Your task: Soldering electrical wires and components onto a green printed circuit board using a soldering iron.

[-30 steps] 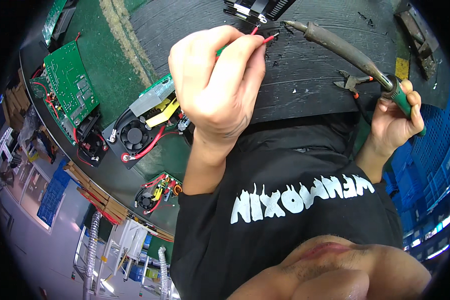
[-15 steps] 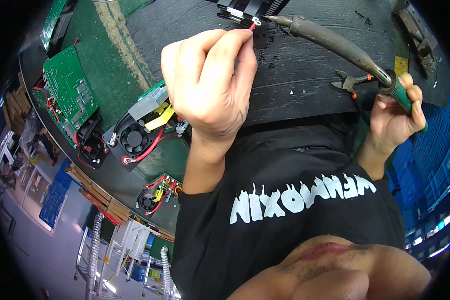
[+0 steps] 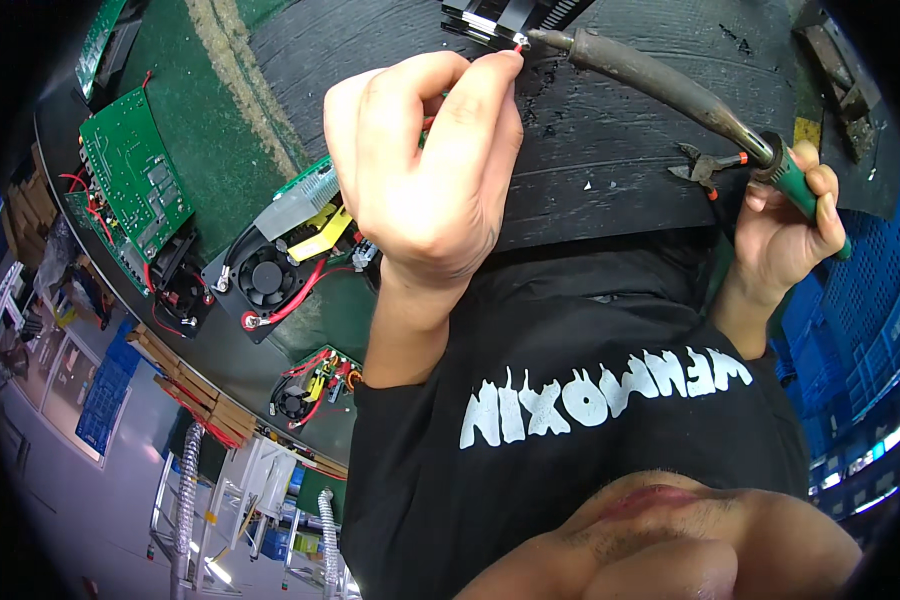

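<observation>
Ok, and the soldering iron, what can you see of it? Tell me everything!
The soldering iron has a green handle, a dark ridged collar, a shiny metal stretch, then a thick, worn grey-brown barrel narrowing to a thin tip. The barrel looks like metal. The right hand grips the handle, and the iron slants up and leftward across the picture. Its tip is right by a small silvery metal end; I can't tell if they touch.
</observation>
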Motion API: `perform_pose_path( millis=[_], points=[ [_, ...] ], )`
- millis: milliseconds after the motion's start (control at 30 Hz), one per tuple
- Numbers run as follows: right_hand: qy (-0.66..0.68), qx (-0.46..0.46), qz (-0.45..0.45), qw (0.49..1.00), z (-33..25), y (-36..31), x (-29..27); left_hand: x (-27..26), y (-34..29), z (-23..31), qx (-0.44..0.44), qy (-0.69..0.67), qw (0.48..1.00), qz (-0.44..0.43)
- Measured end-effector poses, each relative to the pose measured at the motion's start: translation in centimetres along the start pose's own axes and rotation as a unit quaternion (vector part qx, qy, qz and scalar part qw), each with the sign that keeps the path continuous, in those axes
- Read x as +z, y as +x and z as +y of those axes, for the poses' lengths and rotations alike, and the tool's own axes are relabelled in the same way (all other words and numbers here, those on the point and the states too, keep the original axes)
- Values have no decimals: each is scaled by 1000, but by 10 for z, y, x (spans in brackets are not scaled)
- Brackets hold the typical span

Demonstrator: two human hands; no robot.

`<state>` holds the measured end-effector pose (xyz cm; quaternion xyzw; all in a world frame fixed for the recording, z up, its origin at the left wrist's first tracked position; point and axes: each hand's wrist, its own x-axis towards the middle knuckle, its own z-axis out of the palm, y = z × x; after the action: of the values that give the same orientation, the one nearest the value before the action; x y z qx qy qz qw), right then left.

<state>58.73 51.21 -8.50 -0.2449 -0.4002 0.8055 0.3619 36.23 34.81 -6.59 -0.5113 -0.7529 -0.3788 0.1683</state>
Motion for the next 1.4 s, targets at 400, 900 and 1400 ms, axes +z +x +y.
perform_pose_path(
  millis=[400, 900, 1400],
  points=[
    [-1, 3, 3, 1000, -1, -3, 2, -4, 3, -1, 18, 18, 1000, -9],
    [-5, 5, 9, 1000, 3, -3, 5, -5, 1, -2, 23, 11, 1000, -13],
    [-8, -1, 9, 1000, 1, -4, 9, -6, -2, -2, 15, 4, 1000, -16]
  ],
)
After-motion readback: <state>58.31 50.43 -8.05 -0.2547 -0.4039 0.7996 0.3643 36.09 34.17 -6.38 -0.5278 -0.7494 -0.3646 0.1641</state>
